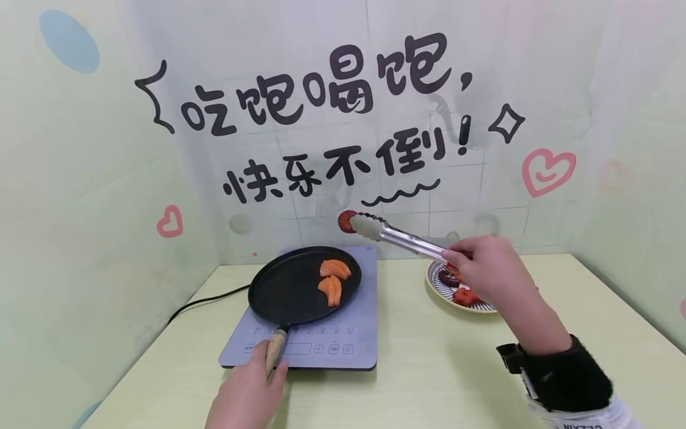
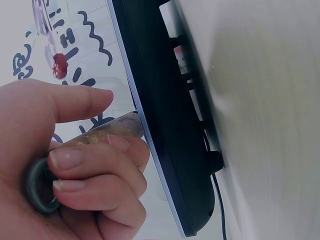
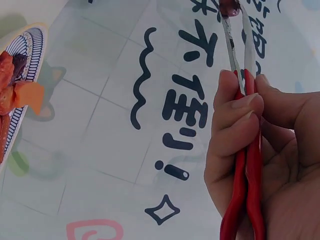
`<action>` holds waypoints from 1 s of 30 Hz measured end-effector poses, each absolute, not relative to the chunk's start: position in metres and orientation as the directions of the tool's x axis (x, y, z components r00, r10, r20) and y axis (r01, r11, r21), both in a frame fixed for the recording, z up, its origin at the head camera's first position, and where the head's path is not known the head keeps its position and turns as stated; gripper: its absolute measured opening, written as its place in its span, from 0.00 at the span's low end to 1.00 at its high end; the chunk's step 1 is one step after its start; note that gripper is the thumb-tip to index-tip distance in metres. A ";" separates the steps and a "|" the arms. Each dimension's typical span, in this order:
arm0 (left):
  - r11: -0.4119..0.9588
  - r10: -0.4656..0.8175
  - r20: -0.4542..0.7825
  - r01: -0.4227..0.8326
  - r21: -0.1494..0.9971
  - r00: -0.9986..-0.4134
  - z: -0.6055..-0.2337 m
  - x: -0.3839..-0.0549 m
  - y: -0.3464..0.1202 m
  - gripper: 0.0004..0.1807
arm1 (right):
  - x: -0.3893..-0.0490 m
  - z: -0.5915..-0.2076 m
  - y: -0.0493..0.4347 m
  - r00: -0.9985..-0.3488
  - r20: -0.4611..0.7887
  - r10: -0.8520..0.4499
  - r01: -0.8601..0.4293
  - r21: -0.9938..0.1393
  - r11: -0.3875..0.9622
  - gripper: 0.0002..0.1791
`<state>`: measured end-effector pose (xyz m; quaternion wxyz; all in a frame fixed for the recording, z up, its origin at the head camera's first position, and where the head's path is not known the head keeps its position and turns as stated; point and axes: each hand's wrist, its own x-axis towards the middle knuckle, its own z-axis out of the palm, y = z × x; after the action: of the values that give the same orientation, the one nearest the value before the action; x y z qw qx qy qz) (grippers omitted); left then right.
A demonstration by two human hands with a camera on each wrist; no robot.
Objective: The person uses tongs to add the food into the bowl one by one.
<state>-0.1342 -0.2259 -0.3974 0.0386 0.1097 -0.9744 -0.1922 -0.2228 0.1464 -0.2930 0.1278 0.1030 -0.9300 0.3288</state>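
My left hand (image 1: 246, 387) grips the wooden handle (image 1: 276, 348) of a round black frying pan (image 1: 289, 286); the left wrist view shows the fingers curled round it. Two orange salmon pieces (image 1: 333, 290) lie on the pan's right side. The pan stands on a grey induction cooktop (image 1: 364, 333). In the right wrist view my right hand (image 3: 265, 130) holds metal tongs by their red handles (image 3: 242, 175). Their tips pinch a small reddish-brown piece of food (image 1: 347, 221), raised above the cooktop's back edge and apart from the pan.
On the right stands a patterned plate (image 1: 433, 286) with several red and orange food pieces, partly hidden by my right hand. A black cord (image 1: 206, 299) runs left from behind the pan. Behind the pale wooden table (image 1: 418, 381) rises a wall (image 1: 300, 36) with large dark lettering.
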 end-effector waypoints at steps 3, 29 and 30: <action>0.901 -0.230 0.032 -0.201 0.384 -0.973 -0.398 -0.134 -0.226 0.37 | -0.222 -0.298 0.136 -0.928 0.344 -0.144 -0.324 -0.552 0.768 0.10; 0.907 -0.205 0.073 -0.162 0.388 -0.976 -0.397 -0.131 -0.224 0.32 | -0.216 -0.358 0.064 -0.689 0.637 -0.345 -0.486 -0.052 0.873 0.03; 0.908 -0.205 0.071 -0.163 0.387 -0.976 -0.397 -0.131 -0.225 0.32 | -0.215 -0.360 0.063 -0.672 0.648 -0.357 -0.493 -0.033 0.870 0.04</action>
<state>-0.1313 -0.2246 -0.3967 0.0551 0.0943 -0.9751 -0.1931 -0.2154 0.0628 -0.3598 0.3304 0.2337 -0.9086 0.1029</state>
